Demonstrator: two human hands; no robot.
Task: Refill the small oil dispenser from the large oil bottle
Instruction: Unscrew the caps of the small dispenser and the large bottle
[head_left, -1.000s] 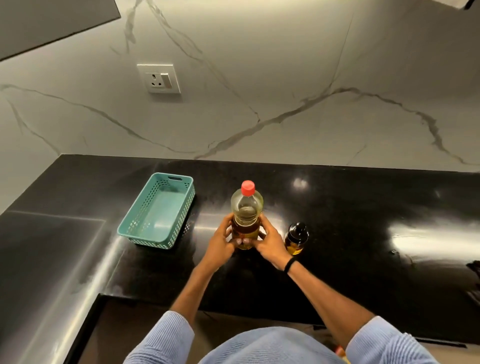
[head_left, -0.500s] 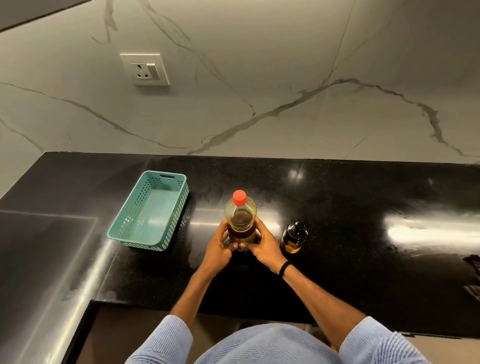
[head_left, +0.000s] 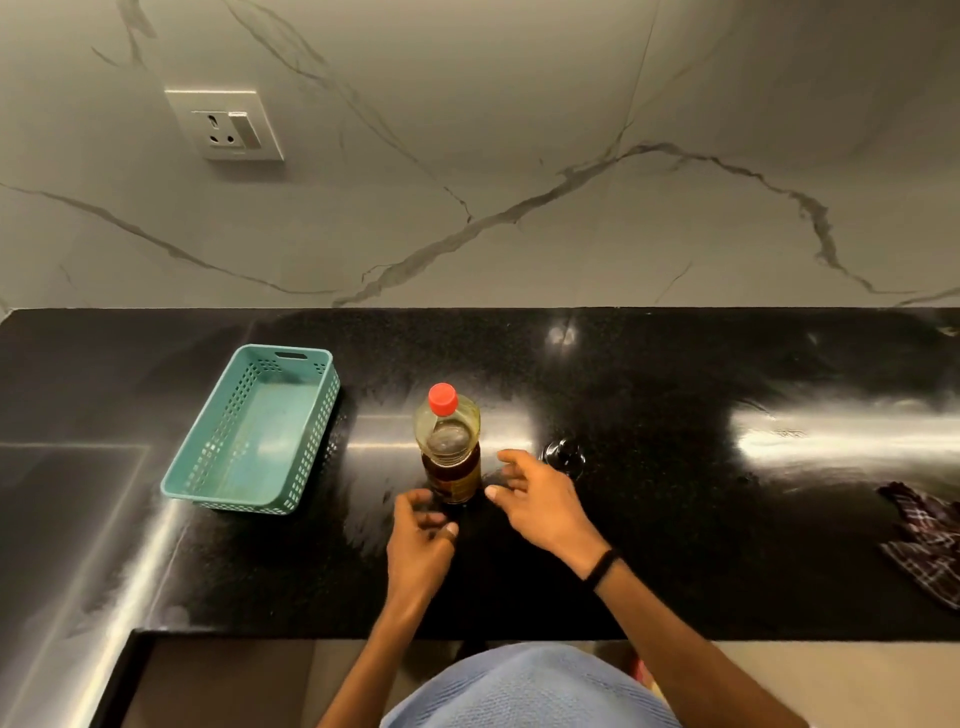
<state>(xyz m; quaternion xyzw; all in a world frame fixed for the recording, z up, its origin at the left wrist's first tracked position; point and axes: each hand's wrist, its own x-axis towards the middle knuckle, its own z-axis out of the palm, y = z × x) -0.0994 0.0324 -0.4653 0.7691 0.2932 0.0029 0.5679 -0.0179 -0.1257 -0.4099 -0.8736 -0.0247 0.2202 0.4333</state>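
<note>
The left hand (head_left: 418, 540) hovers over the bench (head_left: 675, 545) just near and left of the large oil bottle (head_left: 450, 447), its grip loosely curled and spread, holding nothing; the fingertips (head_left: 451, 529) sit close to the bottle base, and contact cannot be confirmed. The right hand (head_left: 543, 501) is positioned just right of the bottle, its grip likewise spread with fingers fanned toward the bottle and empty; a black band (head_left: 601, 565) encircles its wrist. The large oil bottle stands upright on the bench between the two hands, closed with a red cap (head_left: 442, 399); its upper portion is clear and its lower portion holds dark amber oil behind a label. The small oil dispenser (head_left: 563, 454) stands on the bench just beyond the right hand, to the right of the bottle and apart from it; it is dark, largely blends with the surface, and its lower part is hidden by the fingers. A teal perforated basket (head_left: 208, 457) rests on the bench well to the left of the bottle. A checked cloth (head_left: 922, 540) lies at the far right edge of the bench. A wall socket (head_left: 226, 124) is mounted on the veined marble backsplash (head_left: 571, 156) behind the bench. Light blue sleeves (head_left: 530, 686) occupy the near edge of the view.
</note>
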